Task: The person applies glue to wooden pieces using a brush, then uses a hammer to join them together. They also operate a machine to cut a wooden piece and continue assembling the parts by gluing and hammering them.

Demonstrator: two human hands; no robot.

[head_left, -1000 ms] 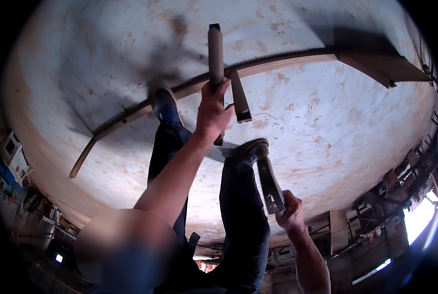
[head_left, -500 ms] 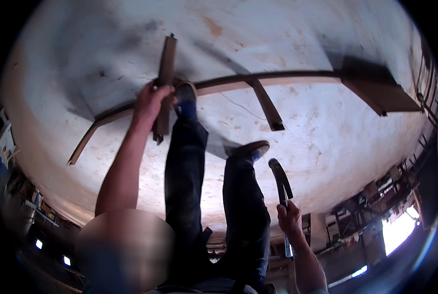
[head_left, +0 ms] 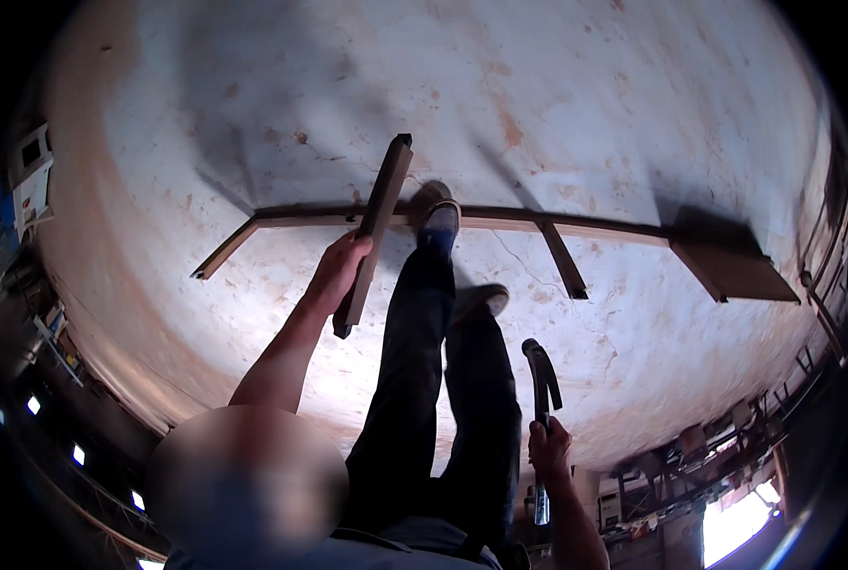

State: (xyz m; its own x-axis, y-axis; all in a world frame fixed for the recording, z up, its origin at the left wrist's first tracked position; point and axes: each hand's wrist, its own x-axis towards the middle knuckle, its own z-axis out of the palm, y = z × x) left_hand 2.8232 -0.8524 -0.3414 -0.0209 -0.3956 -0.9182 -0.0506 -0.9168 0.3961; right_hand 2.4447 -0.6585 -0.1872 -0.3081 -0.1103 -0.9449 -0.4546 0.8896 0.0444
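My left hand is closed around a brown wooden bar, held at a slant with dark notched ends. In my right hand is a claw hammer, gripped by its handle with the head uppermost. Below lies a wooden frame: a long rail with a thin side piece at the left, a short crosspiece near the middle and a wide panel at the right. The held bar crosses in front of the rail; whether they touch I cannot tell.
My shoe is at the rail, partly over it; the other shoe is nearer. The floor is pale, stained and cracked. Cluttered shelves and a bright opening are at the right, white boxes at the left.
The view has shifted, so the frame sits farther right and lower in it. My rear foot has come closer to the front one. The bar and hammer stay in my hands.
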